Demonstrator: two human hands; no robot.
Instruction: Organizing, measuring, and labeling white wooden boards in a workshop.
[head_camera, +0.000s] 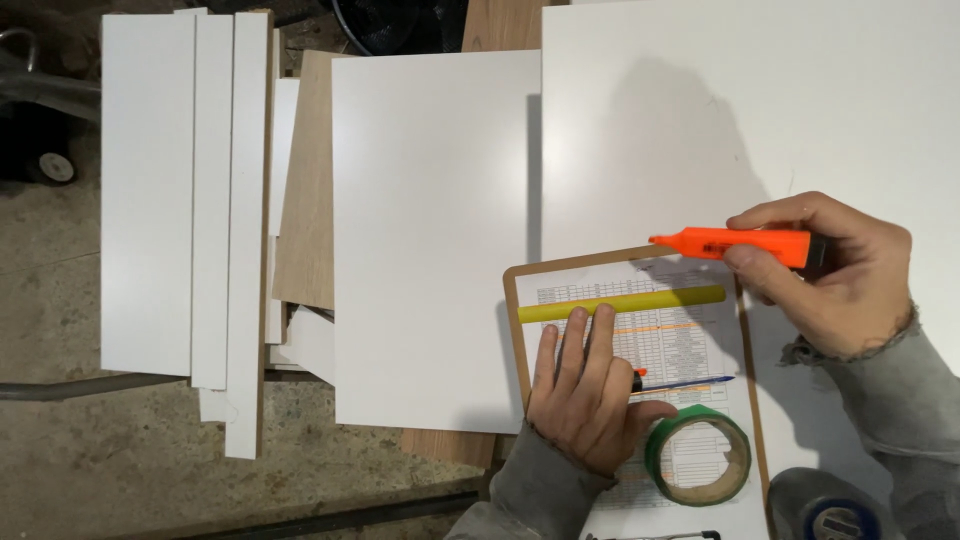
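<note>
Highlighter in right hand lies approx horizontal, tip pointing left.

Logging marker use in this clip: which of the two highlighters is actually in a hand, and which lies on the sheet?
The orange highlighter is held in the right hand. The yellow one lies across the clipboard sheet, at the left hand's fingertips.

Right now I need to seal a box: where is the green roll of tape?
In the head view, the green roll of tape lies low on the wooden clipboard, just right of the left hand, below the blue pen.
</note>
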